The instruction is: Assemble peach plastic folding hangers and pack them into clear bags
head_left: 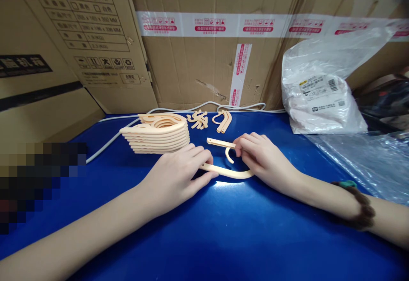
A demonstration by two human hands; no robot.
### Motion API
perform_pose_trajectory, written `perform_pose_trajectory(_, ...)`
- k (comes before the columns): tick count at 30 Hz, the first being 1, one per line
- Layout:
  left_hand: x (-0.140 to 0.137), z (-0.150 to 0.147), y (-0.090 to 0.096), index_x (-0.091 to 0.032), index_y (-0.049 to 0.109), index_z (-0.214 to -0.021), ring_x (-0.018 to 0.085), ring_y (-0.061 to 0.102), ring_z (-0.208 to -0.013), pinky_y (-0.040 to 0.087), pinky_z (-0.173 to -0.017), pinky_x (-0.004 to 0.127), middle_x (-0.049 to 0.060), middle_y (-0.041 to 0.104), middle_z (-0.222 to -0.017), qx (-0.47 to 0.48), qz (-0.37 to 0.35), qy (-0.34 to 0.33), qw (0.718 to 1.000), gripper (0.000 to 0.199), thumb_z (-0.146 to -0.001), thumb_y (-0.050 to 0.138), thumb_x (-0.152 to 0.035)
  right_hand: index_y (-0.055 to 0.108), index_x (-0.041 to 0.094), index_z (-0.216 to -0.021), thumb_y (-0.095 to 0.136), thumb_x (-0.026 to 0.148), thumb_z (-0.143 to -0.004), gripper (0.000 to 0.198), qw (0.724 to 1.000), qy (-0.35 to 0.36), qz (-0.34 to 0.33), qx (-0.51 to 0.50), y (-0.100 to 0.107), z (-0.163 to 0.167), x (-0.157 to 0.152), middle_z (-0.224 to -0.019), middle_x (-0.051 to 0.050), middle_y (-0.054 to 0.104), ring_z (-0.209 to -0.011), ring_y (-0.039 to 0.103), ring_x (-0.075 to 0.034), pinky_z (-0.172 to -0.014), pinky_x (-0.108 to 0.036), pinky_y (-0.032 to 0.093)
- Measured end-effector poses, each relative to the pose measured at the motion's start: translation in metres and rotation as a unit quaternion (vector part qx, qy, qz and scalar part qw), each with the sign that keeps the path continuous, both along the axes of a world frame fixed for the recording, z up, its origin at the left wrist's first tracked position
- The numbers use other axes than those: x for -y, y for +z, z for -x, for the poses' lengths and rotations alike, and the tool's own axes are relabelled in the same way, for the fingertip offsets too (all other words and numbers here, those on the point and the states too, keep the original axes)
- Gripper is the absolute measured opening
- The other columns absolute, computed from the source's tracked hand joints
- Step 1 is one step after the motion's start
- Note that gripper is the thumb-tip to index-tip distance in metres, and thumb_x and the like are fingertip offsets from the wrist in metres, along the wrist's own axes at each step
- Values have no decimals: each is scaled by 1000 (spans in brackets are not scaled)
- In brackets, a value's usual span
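Observation:
My left hand (182, 172) pinches one end of a cream plastic hanger arm (233, 173), thumb in front and fingers behind. The arm curves to the right and its far end disappears under my right hand (265, 155). That hand's fingers are closed around the end of a straight cream bar (220, 143) with a hole at its free tip. A curved cream hook (229, 155) shows just below the bar, beside my right fingertips. Whether hook, bar and arm are joined is hidden by the fingers. Behind my left hand lies a neat stack of cream hangers (156, 134).
Small cream hooks (198, 120) and a few curved tube-like pieces (224, 121) lie at the back of the blue table (223, 234). A white cable (121, 138) runs behind them. Cardboard boxes (204, 68) wall the back. A white plastic bag (322, 93) and clear film (358, 157) are at right.

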State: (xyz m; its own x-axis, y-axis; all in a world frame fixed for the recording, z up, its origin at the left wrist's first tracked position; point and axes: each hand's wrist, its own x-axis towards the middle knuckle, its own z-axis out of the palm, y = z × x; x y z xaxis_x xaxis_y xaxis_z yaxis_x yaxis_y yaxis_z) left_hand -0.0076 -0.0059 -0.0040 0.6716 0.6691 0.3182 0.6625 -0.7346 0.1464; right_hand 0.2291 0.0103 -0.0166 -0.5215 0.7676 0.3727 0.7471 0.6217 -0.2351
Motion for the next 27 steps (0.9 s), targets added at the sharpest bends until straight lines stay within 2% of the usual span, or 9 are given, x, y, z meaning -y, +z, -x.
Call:
perform_pose_trajectory(7,-1,0,-1,-19,60,-95,17,55,-86,40,-67,27,2,58,-97,-35,16,-13,999,19,-99,44,-28,50,20,-78,40,1,-86,23,1000,3,11,4,-3,-1,-2,-88,-3,61,-81,47,-19,-72,-33,33)
perform_pose_trajectory(12,-2,1,0,-20,63,-97,17,56,-85,40,-67,27,2,58,-95,-35,8,-20,999,19,-98,45,-26,49,20,-82,40,1,-86,21,1000,3,13,-18,-3,0,-2,-91,-4,60,-83,47,-19,-74,-33,34)
perform_pose_trajectory(18,0,0,-1,-19,60,-101,18,57,-90,43,-72,28,2,62,-99,-10,23,-25,999,15,-98,46,-24,56,21,-88,47,6,-89,17,999,-20,21,-23,-3,-4,-7,-86,-1,65,-80,53,-18,-76,-33,34)
perform_pose_trajectory(22,0,0,0,-19,60,-100,18,57,-91,44,-73,28,2,63,-100,-15,27,-31,999,15,-97,46,-22,61,21,-90,51,13,-91,13,999,-41,11,-29,-2,-6,-11,-90,-3,69,-83,57,-20,-79,-35,36)
perform_pose_trajectory(27,1,2,1,-19,60,-100,19,57,-91,44,-74,29,3,63,-100,-21,30,-24,999,16,-97,45,-22,63,22,-91,51,12,-89,15,1000,-20,-2,-6,-1,-6,-10,-94,-4,70,-90,57,-22,-81,-37,38)
